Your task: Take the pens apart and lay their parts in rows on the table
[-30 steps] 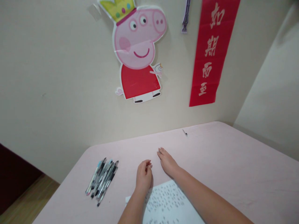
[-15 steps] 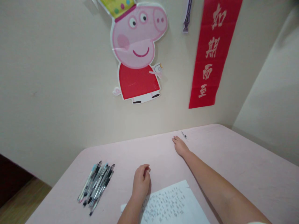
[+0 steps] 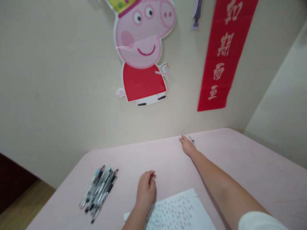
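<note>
My right hand (image 3: 187, 145) reaches to the far edge of the table, palm down, fingers stretched out and slightly apart. Just to its right lies a small thin dark object (image 3: 191, 139), pen-like but too small to name surely. Near the middle, my left hand (image 3: 146, 188) rests on its side with loosely curled fingers; a gap shows by the thumb and I see nothing in it. Beneath the left wrist and to its right is a sheet of paper (image 3: 177, 210) covered in handwriting. A bunch of pens (image 3: 99, 191) lies side by side to the left.
The table has a pink cover (image 3: 129, 156) and its far edge meets the wall (image 3: 72, 95). On the wall hang a cartoon pig cutout (image 3: 144, 80), a red banner (image 3: 224, 64) with characters and a purple strip (image 3: 197, 14). Wooden floor (image 3: 33, 204) shows at lower left.
My right hand has slid farther forward, to the table's far edge, close beside the small dark object. The left hand has hardly moved. The view has shifted slightly.
</note>
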### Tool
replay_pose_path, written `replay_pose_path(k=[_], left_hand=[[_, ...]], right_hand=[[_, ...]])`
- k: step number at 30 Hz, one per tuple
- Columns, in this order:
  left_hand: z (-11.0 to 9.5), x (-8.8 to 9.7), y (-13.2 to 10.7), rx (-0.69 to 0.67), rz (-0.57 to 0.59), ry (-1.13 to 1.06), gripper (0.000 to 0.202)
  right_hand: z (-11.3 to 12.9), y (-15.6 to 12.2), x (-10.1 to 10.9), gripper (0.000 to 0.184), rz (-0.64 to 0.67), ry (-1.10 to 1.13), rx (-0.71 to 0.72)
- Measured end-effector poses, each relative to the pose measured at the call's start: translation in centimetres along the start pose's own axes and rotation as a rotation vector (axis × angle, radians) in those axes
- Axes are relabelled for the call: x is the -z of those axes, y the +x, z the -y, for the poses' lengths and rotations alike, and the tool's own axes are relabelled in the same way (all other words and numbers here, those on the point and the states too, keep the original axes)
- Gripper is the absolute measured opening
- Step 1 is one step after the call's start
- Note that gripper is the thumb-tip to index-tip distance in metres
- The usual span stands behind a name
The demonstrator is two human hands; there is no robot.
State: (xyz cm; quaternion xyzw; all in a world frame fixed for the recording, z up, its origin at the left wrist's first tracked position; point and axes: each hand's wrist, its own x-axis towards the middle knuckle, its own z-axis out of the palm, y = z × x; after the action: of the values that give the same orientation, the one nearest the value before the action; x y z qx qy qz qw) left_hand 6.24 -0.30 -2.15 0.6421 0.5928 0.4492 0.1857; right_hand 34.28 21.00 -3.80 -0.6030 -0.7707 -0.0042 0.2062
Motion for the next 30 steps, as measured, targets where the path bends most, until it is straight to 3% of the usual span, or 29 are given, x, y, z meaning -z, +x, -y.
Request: replay_pose_path(k=[11,15,19,23,30], left_hand=[[-0.4,0.1,-0.1,0.029,0.016,-0.009,0.024],[-0.2,0.0,-0.1,0.023,0.011,-0.007,0.024],[0.2,-0.1,-0.2,0.016,0.026,-0.017,0.024],[0.2,-0.1,-0.3,0.028,0.030,-0.014,0.024],[-1.0,0.5,-0.7,0.028,0.029,0.006,0.023]], right_hand=[[2.9,-2.8,3.5,0.045,-0.073,-0.021,0.055],[6.9,-5.7,5.5,0.037,-0.031,0.043,0.113],[12.6,-10.2,6.7,0.023,0.110,0.090,0.228],[17.5,-14.2,7.1,0.021,0.249,0.125,0.297],[21.2,-17.0,7.8,0.025,0.260,0.073,0.190]])
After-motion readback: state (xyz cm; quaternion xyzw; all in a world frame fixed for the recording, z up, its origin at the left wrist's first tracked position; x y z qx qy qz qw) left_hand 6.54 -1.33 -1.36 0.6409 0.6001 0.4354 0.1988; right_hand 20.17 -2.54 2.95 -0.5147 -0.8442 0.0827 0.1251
